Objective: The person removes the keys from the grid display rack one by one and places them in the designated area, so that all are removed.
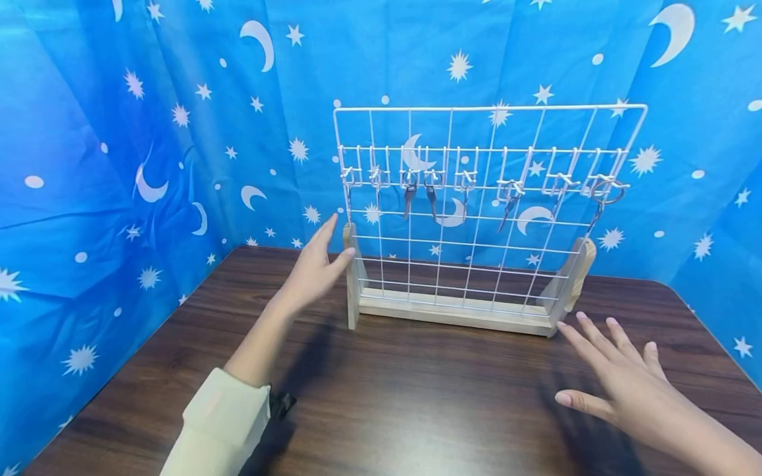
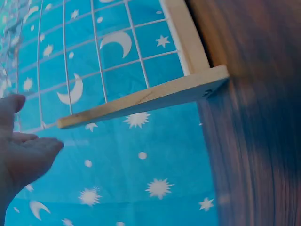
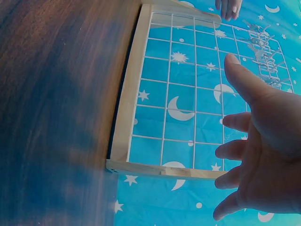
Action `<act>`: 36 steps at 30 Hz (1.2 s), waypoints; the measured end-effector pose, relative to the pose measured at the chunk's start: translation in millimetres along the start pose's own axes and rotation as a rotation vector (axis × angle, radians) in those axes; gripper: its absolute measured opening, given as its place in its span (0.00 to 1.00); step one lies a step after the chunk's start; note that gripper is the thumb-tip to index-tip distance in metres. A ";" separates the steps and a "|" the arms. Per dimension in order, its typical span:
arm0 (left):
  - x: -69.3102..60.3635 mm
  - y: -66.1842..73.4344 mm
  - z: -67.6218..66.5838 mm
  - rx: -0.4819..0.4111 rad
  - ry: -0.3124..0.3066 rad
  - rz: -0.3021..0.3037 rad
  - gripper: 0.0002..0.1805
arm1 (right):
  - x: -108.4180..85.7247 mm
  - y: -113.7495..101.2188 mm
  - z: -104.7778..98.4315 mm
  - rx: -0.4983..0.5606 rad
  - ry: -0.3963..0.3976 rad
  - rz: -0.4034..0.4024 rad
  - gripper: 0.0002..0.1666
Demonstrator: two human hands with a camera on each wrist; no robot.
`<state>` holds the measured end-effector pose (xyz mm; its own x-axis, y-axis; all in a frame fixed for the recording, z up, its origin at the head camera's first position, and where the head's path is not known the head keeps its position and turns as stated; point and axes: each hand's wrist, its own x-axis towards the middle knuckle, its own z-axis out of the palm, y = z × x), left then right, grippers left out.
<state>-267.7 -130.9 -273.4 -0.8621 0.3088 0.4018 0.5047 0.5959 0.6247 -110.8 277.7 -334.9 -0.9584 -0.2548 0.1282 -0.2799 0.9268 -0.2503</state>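
My right hand [image 1: 634, 383], at lower right of the frame, holds nothing, its fingers spread wide over the table [image 1: 417, 383] near the rack's right foot. My left hand [image 1: 312, 274], left of centre, is empty too, fingers straight, thumb well apart, just beside the left upright; I can't tell whether it touches. The rack [image 1: 452, 316] stands right of centre, its long axis running left to right, the right end lower in the frame and nearer me. Its wire grid rises toward the top. A row of hooks [image 1: 562, 178] crosses it; keys [image 1: 409, 198] hang from them pointing down, some slanted. Behind is blue cloth [image 1: 417, 59].
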 end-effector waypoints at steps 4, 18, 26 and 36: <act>18.9 -9.2 -0.9 -0.236 0.008 -0.100 0.32 | 0.2 -0.9 2.5 0.021 -0.007 -0.001 0.56; 49.7 -36.7 15.6 -0.571 0.033 -0.199 0.20 | 0.8 -1.3 8.3 0.073 -0.003 -0.008 0.53; 54.3 -41.5 24.4 -0.618 0.072 -0.131 0.18 | 7.5 -5.7 2.6 0.107 0.025 -0.052 0.51; 53.1 -45.5 30.4 -0.616 0.094 -0.099 0.18 | 23.8 -31.6 -8.3 0.062 0.067 -0.055 0.38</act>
<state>-337.9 -119.1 -300.8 -0.9123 0.1908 0.3622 0.3812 0.0731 0.9216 -124.3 244.6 -315.9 -0.9362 -0.2841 0.2071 -0.3372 0.8924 -0.3000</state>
